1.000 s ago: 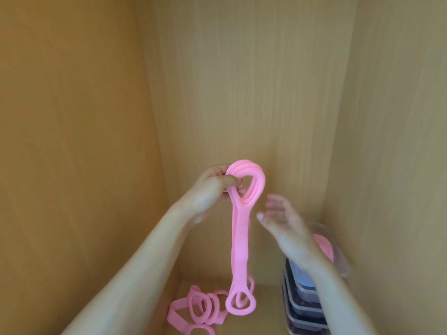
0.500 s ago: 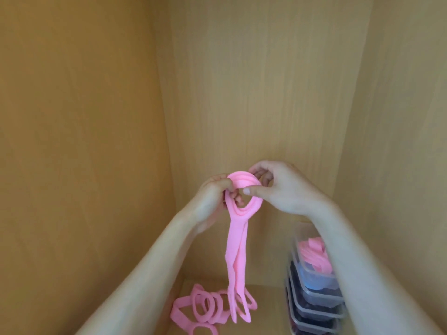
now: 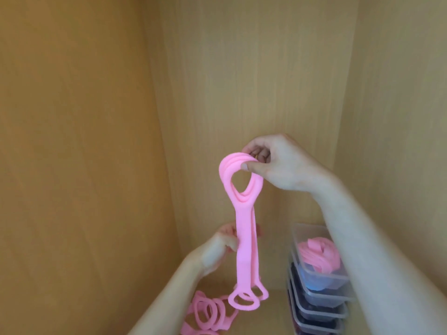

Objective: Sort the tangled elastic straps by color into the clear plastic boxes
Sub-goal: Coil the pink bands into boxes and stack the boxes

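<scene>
Head view, and I've got the right hand [image 3: 285,163] on its own up top now, thumb and fingers pinching the top loops of the pink straps [image 3: 244,228]. The left hand [image 3: 223,250] has let go of those loops and dropped to mid-length, fingers closed around the hanging bands. Bottom loops dangle just above the loose pink pile [image 3: 208,313] on the cabinet floor. On the right, the stacked clear boxes [image 3: 316,291], top one holding pink straps already.
</scene>
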Demonstrator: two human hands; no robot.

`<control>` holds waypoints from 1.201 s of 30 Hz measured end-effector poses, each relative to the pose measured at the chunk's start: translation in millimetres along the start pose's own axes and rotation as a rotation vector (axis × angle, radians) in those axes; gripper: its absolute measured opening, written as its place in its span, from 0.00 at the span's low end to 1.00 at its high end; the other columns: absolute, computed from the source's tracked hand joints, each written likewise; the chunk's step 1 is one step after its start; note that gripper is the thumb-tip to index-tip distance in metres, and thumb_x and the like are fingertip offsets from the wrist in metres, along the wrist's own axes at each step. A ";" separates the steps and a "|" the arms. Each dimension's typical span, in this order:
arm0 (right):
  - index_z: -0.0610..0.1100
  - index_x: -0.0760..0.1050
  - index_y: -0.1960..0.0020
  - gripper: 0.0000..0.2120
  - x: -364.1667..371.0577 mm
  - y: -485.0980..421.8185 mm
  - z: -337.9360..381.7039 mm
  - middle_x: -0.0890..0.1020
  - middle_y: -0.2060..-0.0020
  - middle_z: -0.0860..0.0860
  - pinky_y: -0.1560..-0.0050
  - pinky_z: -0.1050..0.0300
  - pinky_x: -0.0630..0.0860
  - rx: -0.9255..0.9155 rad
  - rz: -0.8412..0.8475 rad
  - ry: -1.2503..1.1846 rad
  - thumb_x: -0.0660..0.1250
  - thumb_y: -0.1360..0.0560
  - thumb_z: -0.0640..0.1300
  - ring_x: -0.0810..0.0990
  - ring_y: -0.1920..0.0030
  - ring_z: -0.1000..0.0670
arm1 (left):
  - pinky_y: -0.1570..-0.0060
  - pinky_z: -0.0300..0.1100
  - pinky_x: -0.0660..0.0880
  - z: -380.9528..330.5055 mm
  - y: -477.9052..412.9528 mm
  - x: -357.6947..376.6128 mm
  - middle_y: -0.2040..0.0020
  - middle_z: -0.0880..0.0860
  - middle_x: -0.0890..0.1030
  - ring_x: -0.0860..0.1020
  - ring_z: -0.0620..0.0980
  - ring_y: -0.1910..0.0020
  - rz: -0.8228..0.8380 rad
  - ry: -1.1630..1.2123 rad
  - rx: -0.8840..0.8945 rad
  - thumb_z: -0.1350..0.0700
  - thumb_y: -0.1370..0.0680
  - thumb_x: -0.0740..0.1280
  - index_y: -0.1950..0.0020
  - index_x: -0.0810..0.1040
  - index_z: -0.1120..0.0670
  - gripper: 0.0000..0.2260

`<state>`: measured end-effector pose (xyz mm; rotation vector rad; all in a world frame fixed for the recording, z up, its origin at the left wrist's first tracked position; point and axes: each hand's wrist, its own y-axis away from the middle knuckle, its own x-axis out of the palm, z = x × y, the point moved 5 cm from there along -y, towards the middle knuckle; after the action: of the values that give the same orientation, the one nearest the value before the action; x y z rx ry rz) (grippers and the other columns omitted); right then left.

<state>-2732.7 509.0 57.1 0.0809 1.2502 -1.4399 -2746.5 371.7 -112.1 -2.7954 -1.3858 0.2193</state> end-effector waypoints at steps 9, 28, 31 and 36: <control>0.51 0.83 0.54 0.05 -18.0 -7.6 -16.7 0.79 0.65 0.60 0.65 0.72 0.70 0.063 -0.083 0.026 0.75 0.27 0.42 0.74 0.68 0.64 | 0.59 0.45 0.77 20.0 2.4 20.1 0.62 0.59 0.76 0.76 0.56 0.65 -0.054 0.301 -0.040 0.64 0.38 0.61 0.48 0.75 0.65 0.18; 0.38 0.82 0.56 0.07 82.5 84.0 -114.4 0.81 0.68 0.47 0.69 0.56 0.70 0.673 0.197 0.005 0.66 0.27 0.38 0.75 0.68 0.49 | 0.66 0.44 0.74 -57.1 30.5 -42.3 0.74 0.60 0.75 0.75 0.56 0.72 -0.309 0.355 0.251 0.64 0.34 0.61 0.43 0.75 0.66 0.20; 0.36 0.80 0.50 0.09 122.2 115.3 -105.0 0.78 0.67 0.45 0.76 0.60 0.66 0.808 0.260 -0.363 0.62 0.22 0.38 0.71 0.73 0.52 | 0.68 0.43 0.72 -69.0 27.4 -47.8 0.76 0.57 0.71 0.71 0.55 0.74 -0.355 0.307 0.289 0.63 0.28 0.60 0.47 0.77 0.65 0.13; 0.33 0.78 0.48 0.11 191.2 157.8 -69.2 0.79 0.67 0.45 0.74 0.63 0.69 1.045 0.232 -1.198 0.58 0.18 0.35 0.72 0.71 0.53 | 0.73 0.40 0.70 -68.4 17.6 -47.4 0.80 0.54 0.68 0.68 0.53 0.78 -0.469 0.324 0.286 0.68 0.23 0.55 0.57 0.79 0.62 0.13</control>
<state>-2717.2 466.2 -196.2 0.0440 -0.5074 -1.3971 -2751.9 326.9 -40.0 -2.0937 -1.7043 -0.0419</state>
